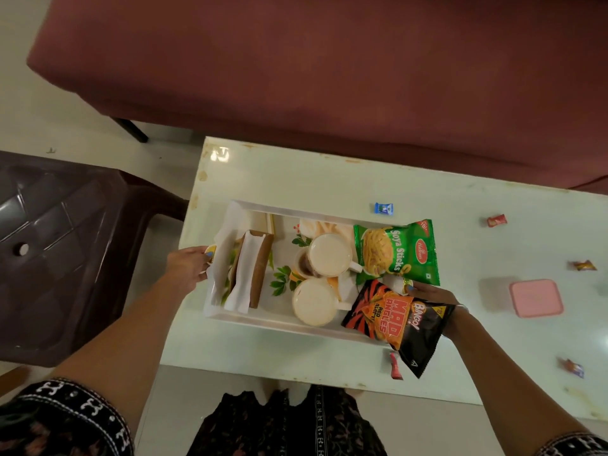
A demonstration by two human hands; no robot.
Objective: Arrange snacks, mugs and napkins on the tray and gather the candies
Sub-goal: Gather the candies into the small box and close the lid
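Note:
A white tray with a leaf print lies on the pale table. It carries a brown napkin holder with white napkins at its left, two white mugs in the middle, and a green Soya Sticks packet and a black-orange Mad Angles packet at its right end. My left hand grips the tray's left edge. My right hand holds the tray's right end, partly under the black packet. Wrapped candies lie loose on the table: blue, red, orange.
A pink lidded box sits on the table at the right. More candies lie at the front edge and far right. A dark plastic chair stands left of the table; a maroon sofa runs behind it.

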